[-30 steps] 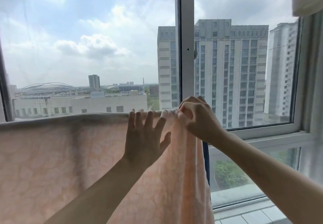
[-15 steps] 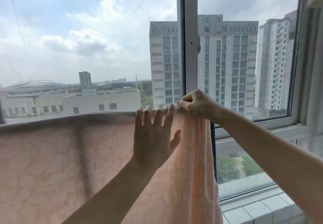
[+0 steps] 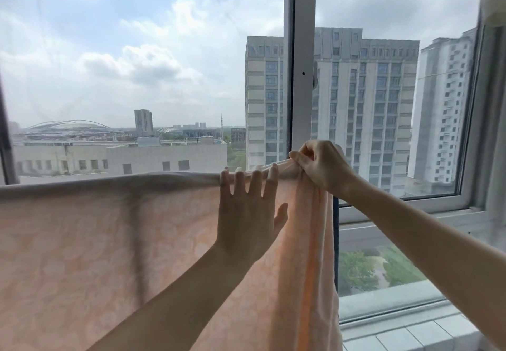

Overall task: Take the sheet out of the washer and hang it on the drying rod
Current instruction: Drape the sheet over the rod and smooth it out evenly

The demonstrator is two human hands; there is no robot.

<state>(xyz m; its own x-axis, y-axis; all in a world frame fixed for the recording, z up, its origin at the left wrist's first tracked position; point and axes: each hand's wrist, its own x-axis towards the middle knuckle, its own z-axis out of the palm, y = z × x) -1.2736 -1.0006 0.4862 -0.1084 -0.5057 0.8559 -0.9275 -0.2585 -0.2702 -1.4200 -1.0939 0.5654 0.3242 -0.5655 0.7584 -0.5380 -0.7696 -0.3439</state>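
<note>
Now peach sheet (image 3: 82, 241) being draped over rod before window (image 3: 299, 76); top edge being pinched near bunched end by right hand (image 3: 323, 168), fingers curled; left hand (image 3: 247, 213) being pressed flat, fingers spread, holding nothing.

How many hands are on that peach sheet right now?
2. The left hand lies flat on the sheet, fingers spread up to its top fold. The right hand pinches the bunched top edge just beside it, in front of the window frame.
</note>
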